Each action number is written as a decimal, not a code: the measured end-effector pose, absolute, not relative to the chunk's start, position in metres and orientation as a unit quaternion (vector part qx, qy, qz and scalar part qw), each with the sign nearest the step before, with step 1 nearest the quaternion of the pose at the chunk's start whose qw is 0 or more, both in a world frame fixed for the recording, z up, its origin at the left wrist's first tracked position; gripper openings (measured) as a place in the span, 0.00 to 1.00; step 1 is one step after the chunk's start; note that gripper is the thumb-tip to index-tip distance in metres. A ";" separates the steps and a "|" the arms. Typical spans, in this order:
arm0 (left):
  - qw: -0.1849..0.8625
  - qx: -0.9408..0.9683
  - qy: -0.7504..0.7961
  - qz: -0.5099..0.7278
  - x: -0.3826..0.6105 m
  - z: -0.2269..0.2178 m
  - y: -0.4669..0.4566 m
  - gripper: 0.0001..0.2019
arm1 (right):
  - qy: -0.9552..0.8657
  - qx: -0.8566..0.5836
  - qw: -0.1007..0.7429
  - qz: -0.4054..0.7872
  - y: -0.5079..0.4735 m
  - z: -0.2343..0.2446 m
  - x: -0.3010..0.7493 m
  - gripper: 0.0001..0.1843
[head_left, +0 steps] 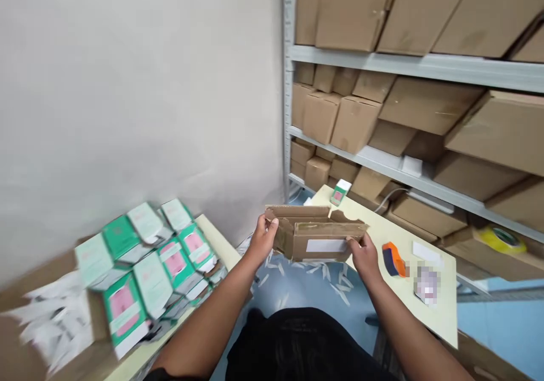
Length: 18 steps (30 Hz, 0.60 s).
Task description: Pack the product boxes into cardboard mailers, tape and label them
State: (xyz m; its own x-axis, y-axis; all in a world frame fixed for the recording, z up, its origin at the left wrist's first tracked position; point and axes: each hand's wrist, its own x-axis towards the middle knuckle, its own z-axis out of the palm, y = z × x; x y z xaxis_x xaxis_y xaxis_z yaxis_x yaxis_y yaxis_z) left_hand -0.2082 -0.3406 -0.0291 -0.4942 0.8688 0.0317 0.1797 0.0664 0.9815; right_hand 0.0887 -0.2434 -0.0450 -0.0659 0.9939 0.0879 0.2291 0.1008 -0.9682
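Between my two hands a small cardboard box (326, 239) is held up in front of me, over the gap between two tables. Its top is open, and a white label shows on the side facing me. My left hand (264, 238) grips the box's left end, thumb at the upper edge. At the right end my right hand (362, 254) is closed on the box, thumb against the near side. The inside of the box is mostly hidden by its near wall.
On the left table stand several green-and-white packets (174, 259), beside a carton with white paper bags (63, 318). The right table (429, 324) bears an orange tape dispenser (394, 260) and a small green packet (340, 192). Shelves with cardboard boxes (357, 123) rise behind. Paper strips (340, 284) litter the blue floor.
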 end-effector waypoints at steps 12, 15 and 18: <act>0.405 0.524 0.577 0.478 -0.136 -0.092 -0.126 0.15 | -0.453 -0.590 0.533 0.405 -0.166 -0.103 0.135 0.26; 0.423 0.555 0.562 0.443 -0.137 -0.100 -0.075 0.15 | -0.384 -0.605 0.567 0.407 -0.144 -0.111 0.138 0.31; 0.418 0.582 0.562 0.413 -0.136 -0.109 -0.032 0.16 | -0.342 -0.625 0.553 0.432 -0.125 -0.117 0.136 0.29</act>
